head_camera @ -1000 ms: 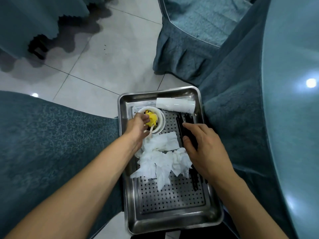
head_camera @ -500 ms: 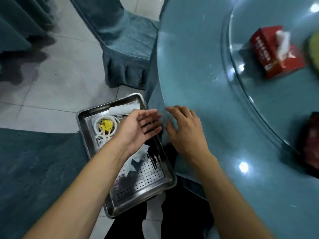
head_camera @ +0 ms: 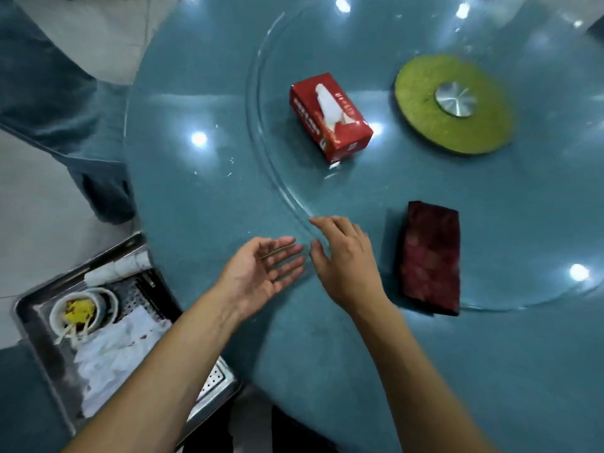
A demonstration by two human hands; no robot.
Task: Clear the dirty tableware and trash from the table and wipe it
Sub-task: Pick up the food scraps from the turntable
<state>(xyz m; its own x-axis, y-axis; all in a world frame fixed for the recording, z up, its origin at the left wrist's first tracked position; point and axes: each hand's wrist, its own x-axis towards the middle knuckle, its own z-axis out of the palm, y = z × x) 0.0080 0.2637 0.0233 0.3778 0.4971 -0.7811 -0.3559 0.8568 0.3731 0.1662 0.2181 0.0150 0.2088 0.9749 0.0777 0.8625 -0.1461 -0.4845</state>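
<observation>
Head view showed the metal tray [head_camera: 39, 341] at far left, off the worktop [head_camera: 202, 197], already carrying the bowl [head_camera: 83, 310] and crumpled tissues [head_camera: 111, 351], so clearing looked finished and wiping due. Left hand [head_camera: 261, 273] hovered palm-up, fingers loose, holding nothing; right hand [head_camera: 346, 259] spread empty near the dark red cloth [head_camera: 429, 256], which probably needed grasping next.

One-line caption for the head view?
Both empty hands, left and right, hover over the table near a folded red cloth.
</observation>
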